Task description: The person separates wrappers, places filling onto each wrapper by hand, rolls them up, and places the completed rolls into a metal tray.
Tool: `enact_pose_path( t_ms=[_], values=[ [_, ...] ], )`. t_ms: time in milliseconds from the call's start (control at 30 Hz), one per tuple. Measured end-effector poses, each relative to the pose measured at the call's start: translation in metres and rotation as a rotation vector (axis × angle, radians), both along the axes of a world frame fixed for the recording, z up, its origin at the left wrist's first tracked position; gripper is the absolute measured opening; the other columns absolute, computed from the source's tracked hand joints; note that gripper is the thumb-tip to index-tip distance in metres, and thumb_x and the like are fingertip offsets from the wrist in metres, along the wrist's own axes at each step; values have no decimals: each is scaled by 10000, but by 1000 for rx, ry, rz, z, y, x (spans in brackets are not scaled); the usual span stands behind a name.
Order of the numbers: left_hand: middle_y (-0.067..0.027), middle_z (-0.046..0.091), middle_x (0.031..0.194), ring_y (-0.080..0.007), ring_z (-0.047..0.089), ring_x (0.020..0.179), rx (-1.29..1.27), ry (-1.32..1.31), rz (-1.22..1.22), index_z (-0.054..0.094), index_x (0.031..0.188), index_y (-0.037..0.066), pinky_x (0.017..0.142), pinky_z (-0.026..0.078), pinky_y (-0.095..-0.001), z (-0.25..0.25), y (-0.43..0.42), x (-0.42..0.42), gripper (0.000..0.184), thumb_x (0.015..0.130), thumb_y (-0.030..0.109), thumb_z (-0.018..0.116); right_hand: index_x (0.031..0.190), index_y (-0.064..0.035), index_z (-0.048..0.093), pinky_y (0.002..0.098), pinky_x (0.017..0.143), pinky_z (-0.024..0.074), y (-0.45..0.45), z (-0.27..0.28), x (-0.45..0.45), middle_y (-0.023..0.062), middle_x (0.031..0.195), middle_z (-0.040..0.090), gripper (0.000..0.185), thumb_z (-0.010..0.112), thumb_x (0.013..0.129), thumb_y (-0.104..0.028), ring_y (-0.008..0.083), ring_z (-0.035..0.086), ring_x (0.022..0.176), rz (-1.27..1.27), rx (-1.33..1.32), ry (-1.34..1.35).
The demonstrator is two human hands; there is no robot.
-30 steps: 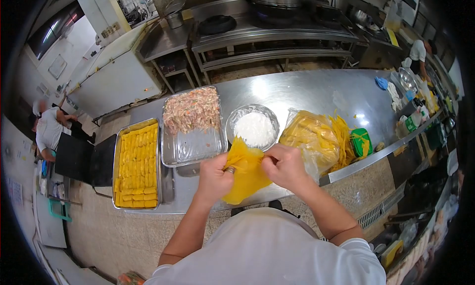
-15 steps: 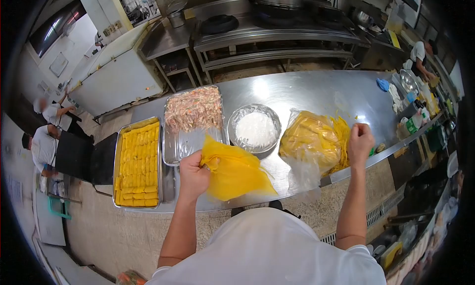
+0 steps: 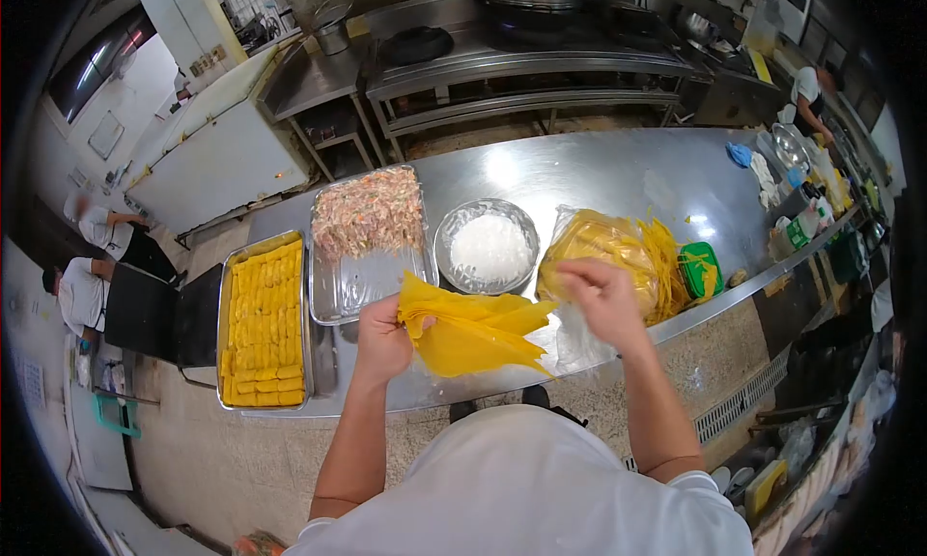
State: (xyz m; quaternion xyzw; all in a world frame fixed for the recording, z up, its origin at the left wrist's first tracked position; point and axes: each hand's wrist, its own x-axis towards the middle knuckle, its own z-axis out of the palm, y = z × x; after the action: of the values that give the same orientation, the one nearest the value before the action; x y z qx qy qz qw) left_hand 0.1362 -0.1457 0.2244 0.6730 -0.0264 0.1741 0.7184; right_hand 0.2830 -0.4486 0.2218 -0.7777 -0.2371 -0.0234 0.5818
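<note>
My left hand [image 3: 385, 340] is closed around a bunch of thin yellow bean curd sheets [image 3: 473, 336], which fan out to the right above the table's near edge. Bent but apart, the fingers of my right hand [image 3: 610, 305] hold nothing I can see. This hand is above a clear plastic bag of more yellow sheets [image 3: 606, 245]. Yellow strips [image 3: 664, 266] lie along the bag's right side, and a small green container [image 3: 699, 272] with yellow scraps stands beyond them. A metal bowl [image 3: 533, 229] of white paste is between the bag and the meat tray.
A metal tray [image 3: 333, 314] holds a pinkish filling mix [image 3: 369, 213]. Left of it, another tray [image 3: 311, 348] contains rows of yellow rolls [image 3: 263, 314]. Bottles [image 3: 803, 229] and a blue cloth [image 3: 740, 154] are at the table's right end. Other people work at both sides.
My right hand has moved left from beyond the bag to above it, its fingers loosening from a fist and uncovering the green container. The sheets in my left hand have spread into separate points.
</note>
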Motion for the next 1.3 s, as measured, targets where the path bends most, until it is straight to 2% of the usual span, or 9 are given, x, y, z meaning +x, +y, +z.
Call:
enact_pose_path(
  t_ms=[267, 367, 467, 567, 767, 867, 967, 1133, 1300],
  values=[
    [-70, 798, 1090, -132, 724, 975, 0, -84, 70, 777, 1153, -42, 879, 579, -291, 5, 4, -4, 209, 946, -17, 791, 1087, 2, 813, 308, 674, 560, 25, 37, -52, 118, 849, 782, 182, 720, 957, -85, 141, 698, 724, 216, -72, 297],
    [-74, 801, 1096, -136, 728, 980, 33, -125, 91, 779, 1152, -43, 884, 578, -293, 1, 9, -7, 216, 938, -24, 796, 1097, -5, 806, 322, 667, 564, 26, 30, -52, 143, 833, 768, 196, 697, 940, -49, 209, 719, 705, 277, -149, -8],
    [-76, 802, 1098, -138, 729, 984, 59, -144, 117, 780, 1149, -42, 893, 576, -294, 1, 11, -9, 216, 934, -31, 797, 1105, -6, 802, 292, 688, 557, 31, 17, -47, 106, 949, 772, 191, 662, 975, -13, 138, 710, 772, 323, -60, -248],
    [-76, 802, 1092, -138, 728, 984, 55, -141, 109, 783, 1140, -40, 898, 574, -294, 1, 15, -10, 206, 935, -31, 796, 1070, -38, 802, 387, 694, 587, 40, 32, -57, 164, 892, 757, 197, 666, 927, -37, 306, 743, 750, 181, -86, 70],
    [-71, 801, 1083, -129, 723, 978, 43, -154, 74, 784, 1126, -41, 893, 573, -291, 7, 14, -9, 176, 953, -7, 787, 1021, -43, 808, 358, 663, 566, 52, 29, -41, 128, 879, 743, 148, 741, 889, -51, 279, 715, 712, 198, -314, -289],
    [-69, 799, 1082, -125, 719, 976, 55, -155, 80, 782, 1124, -43, 892, 573, -290, 8, 16, -9, 169, 961, 0, 782, 1014, -36, 811, 372, 654, 568, 55, 26, -37, 126, 882, 754, 151, 746, 879, -52, 300, 713, 711, 219, -195, -357],
    [-65, 795, 1065, -118, 711, 965, 83, -146, 106, 778, 1110, -44, 877, 567, -287, 8, 17, -10, 158, 971, 30, 785, 955, -51, 813, 456, 768, 596, 55, 35, -34, 139, 916, 759, 131, 726, 864, -89, 363, 728, 811, 304, -288, -184],
    [-60, 794, 1033, -107, 702, 935, 78, -132, 138, 775, 1089, -44, 846, 557, -284, 6, 16, -9, 182, 985, 101, 807, 940, -3, 820, 326, 665, 566, 57, 29, -30, 114, 855, 766, 93, 779, 870, -49, 209, 715, 717, 308, -219, -69],
    [-71, 797, 1100, -116, 709, 1001, 112, -103, 162, 769, 1168, -60, 926, 574, -297, 0, 24, -11, 220, 949, -39, 780, 928, 16, 817, 290, 645, 555, 53, 32, -29, 102, 820, 780, 91, 791, 874, -52, 119, 692, 700, 313, -191, 131]
  ],
)
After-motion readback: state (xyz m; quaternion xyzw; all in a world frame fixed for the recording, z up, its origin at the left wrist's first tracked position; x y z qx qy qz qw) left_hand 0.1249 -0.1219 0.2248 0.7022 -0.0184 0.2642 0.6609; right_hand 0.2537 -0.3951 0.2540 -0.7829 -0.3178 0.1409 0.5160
